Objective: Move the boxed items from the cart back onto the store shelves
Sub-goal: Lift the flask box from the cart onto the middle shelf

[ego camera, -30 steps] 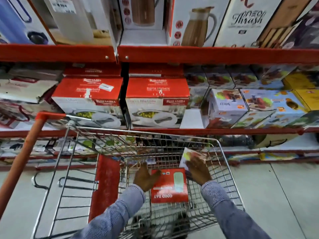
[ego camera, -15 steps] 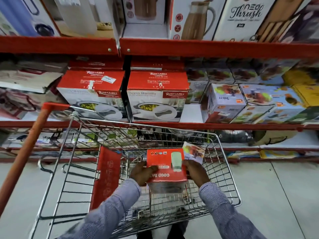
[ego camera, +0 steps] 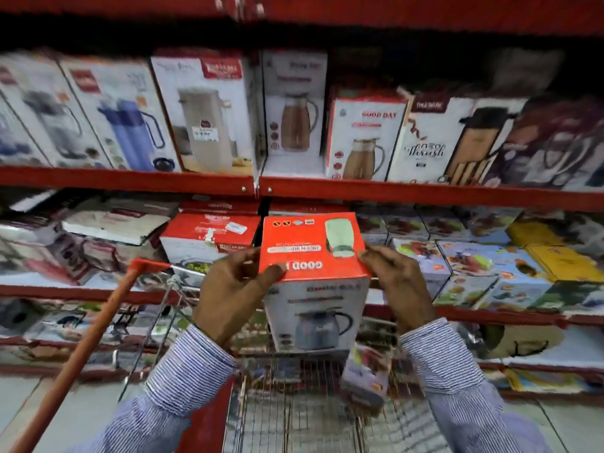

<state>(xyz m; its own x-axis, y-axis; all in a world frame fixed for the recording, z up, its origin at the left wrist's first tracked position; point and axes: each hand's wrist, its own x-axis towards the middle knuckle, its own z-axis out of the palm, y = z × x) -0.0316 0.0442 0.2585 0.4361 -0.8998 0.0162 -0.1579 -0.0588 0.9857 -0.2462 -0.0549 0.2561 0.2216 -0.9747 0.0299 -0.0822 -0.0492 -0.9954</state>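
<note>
Cardboard box (ego camera: 313,276), red-topped with a jug pictured, is raised above the cart (ego camera: 294,413), near the shelves (ego camera: 425,194). Left hand (ego camera: 228,295) and right hand (ego camera: 398,286) clamp its opposite upper edges. Probably rigid, moderately light, contents breakable; grip the side walls.

The box (ego camera: 313,256) has a red-orange top with white lettering and a pale green jug picture, over a white front showing a grey-blue jug. The sleeves (ego camera: 192,364) are white with fine blue stripes. The shelves (ego camera: 130,179) are red and the cart handle (ego camera: 81,358) is orange.
</note>
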